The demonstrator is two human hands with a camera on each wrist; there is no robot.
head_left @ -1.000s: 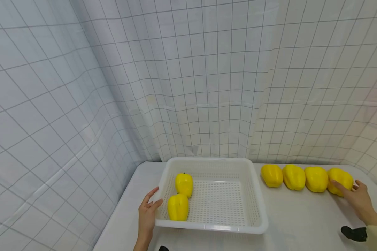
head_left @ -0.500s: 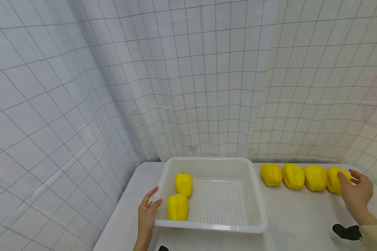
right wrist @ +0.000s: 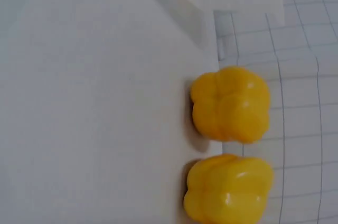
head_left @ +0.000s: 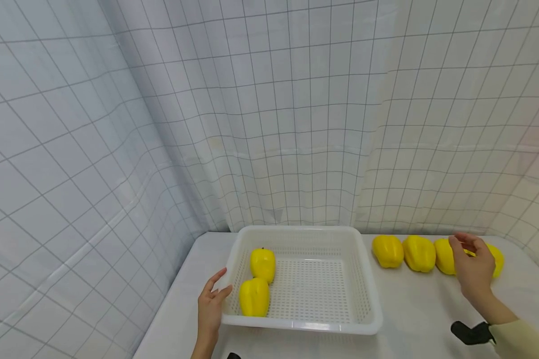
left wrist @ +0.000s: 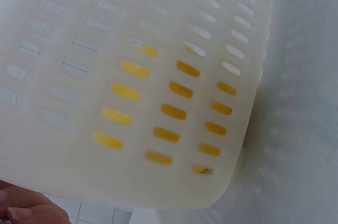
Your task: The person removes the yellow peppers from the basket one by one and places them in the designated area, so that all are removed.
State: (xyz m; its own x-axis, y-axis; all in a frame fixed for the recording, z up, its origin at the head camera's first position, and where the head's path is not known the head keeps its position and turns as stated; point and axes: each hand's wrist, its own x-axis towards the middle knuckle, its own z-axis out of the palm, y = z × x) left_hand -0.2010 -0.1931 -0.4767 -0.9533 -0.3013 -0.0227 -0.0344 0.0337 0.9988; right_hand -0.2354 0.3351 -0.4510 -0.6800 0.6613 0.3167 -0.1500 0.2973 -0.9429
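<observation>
A white perforated basket (head_left: 368, 299) sits on the white table, with two yellow bell peppers (head_left: 262, 264) (head_left: 254, 296) along its left side. My left hand (head_left: 217, 289) rests open against the basket's left wall; the left wrist view shows that wall (left wrist: 158, 76) close up, with yellow showing through its slots. Right of the basket, several yellow peppers (head_left: 387, 251) lie in a row. My right hand (head_left: 469, 257) hovers with loosely curved fingers in front of the two rightmost, holding nothing. Two peppers (right wrist: 231, 103) (right wrist: 228, 187) appear untouched in the right wrist view.
A checked white curtain (head_left: 269, 124) hangs close behind and to the left of the table (head_left: 422, 314). The table's left edge runs just beyond my left hand. A black wrist strap (head_left: 471, 333) shows on my right forearm.
My right hand has lifted off the rightmost pepper and moved left and up, now partly covering the third and fourth peppers. My left hand and the basket have not moved.
</observation>
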